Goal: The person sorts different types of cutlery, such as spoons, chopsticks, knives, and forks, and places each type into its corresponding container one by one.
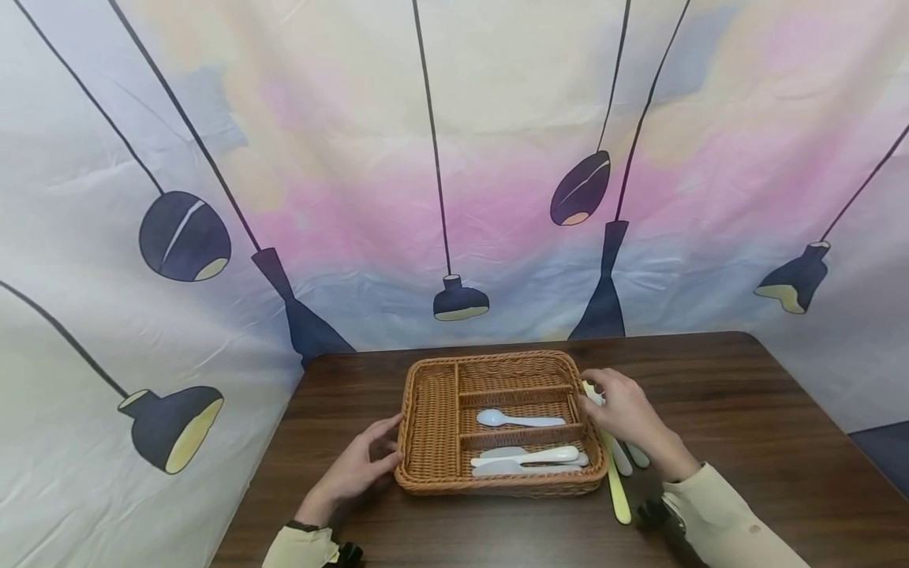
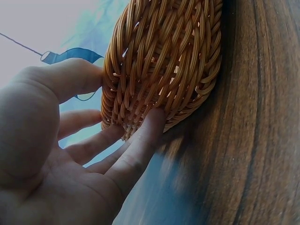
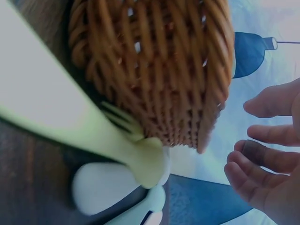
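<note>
A brown wicker basket (image 1: 432, 422) with divided compartments sits on the table. A white spoon (image 1: 525, 420) lies in its middle right compartment, and several white and grey utensils, at least one a knife (image 1: 497, 468), lie in the front one. My left hand (image 1: 360, 467) touches the basket's left side, its fingers extended against the weave in the left wrist view. By the right rim is my right hand (image 1: 628, 406); the right wrist view shows its loosely bent fingers apart from the wicker, holding nothing. Under it lie yellow-green utensils (image 1: 618, 493), including a fork (image 3: 124, 121).
The dark wooden table (image 1: 738, 410) carries everything. Beside the yellow-green utensils are white and pale green ones (image 3: 105, 185), partly hidden by my right hand in the head view. A cloth backdrop (image 1: 355, 158) printed with hanging lamps rises behind the table's far edge.
</note>
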A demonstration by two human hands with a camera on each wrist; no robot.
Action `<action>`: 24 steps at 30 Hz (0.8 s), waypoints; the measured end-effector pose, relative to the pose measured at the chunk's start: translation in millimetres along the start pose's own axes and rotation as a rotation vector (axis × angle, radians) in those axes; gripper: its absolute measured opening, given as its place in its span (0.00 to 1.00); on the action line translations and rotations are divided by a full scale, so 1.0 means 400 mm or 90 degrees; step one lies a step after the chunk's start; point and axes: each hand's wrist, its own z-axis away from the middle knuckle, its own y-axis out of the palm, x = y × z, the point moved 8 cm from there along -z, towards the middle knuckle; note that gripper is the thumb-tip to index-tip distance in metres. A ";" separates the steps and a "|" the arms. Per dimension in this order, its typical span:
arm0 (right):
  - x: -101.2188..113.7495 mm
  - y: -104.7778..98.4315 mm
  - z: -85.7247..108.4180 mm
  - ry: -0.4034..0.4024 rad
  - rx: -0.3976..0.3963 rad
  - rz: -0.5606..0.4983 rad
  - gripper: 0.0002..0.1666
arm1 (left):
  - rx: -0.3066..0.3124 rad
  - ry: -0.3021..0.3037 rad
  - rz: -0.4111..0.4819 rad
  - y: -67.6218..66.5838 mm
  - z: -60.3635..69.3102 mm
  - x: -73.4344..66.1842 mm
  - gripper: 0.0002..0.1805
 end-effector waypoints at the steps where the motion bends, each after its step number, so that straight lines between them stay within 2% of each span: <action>1: -0.007 0.001 0.001 0.007 0.002 0.001 0.23 | 0.000 0.001 0.000 0.000 -0.001 0.000 0.36; 10: -0.047 -0.001 0.012 0.058 0.006 0.016 0.22 | 0.006 -0.004 0.007 0.001 0.000 -0.001 0.37; 24: -0.091 0.015 0.032 0.100 0.039 0.034 0.24 | 0.007 0.000 0.003 0.003 0.003 -0.001 0.36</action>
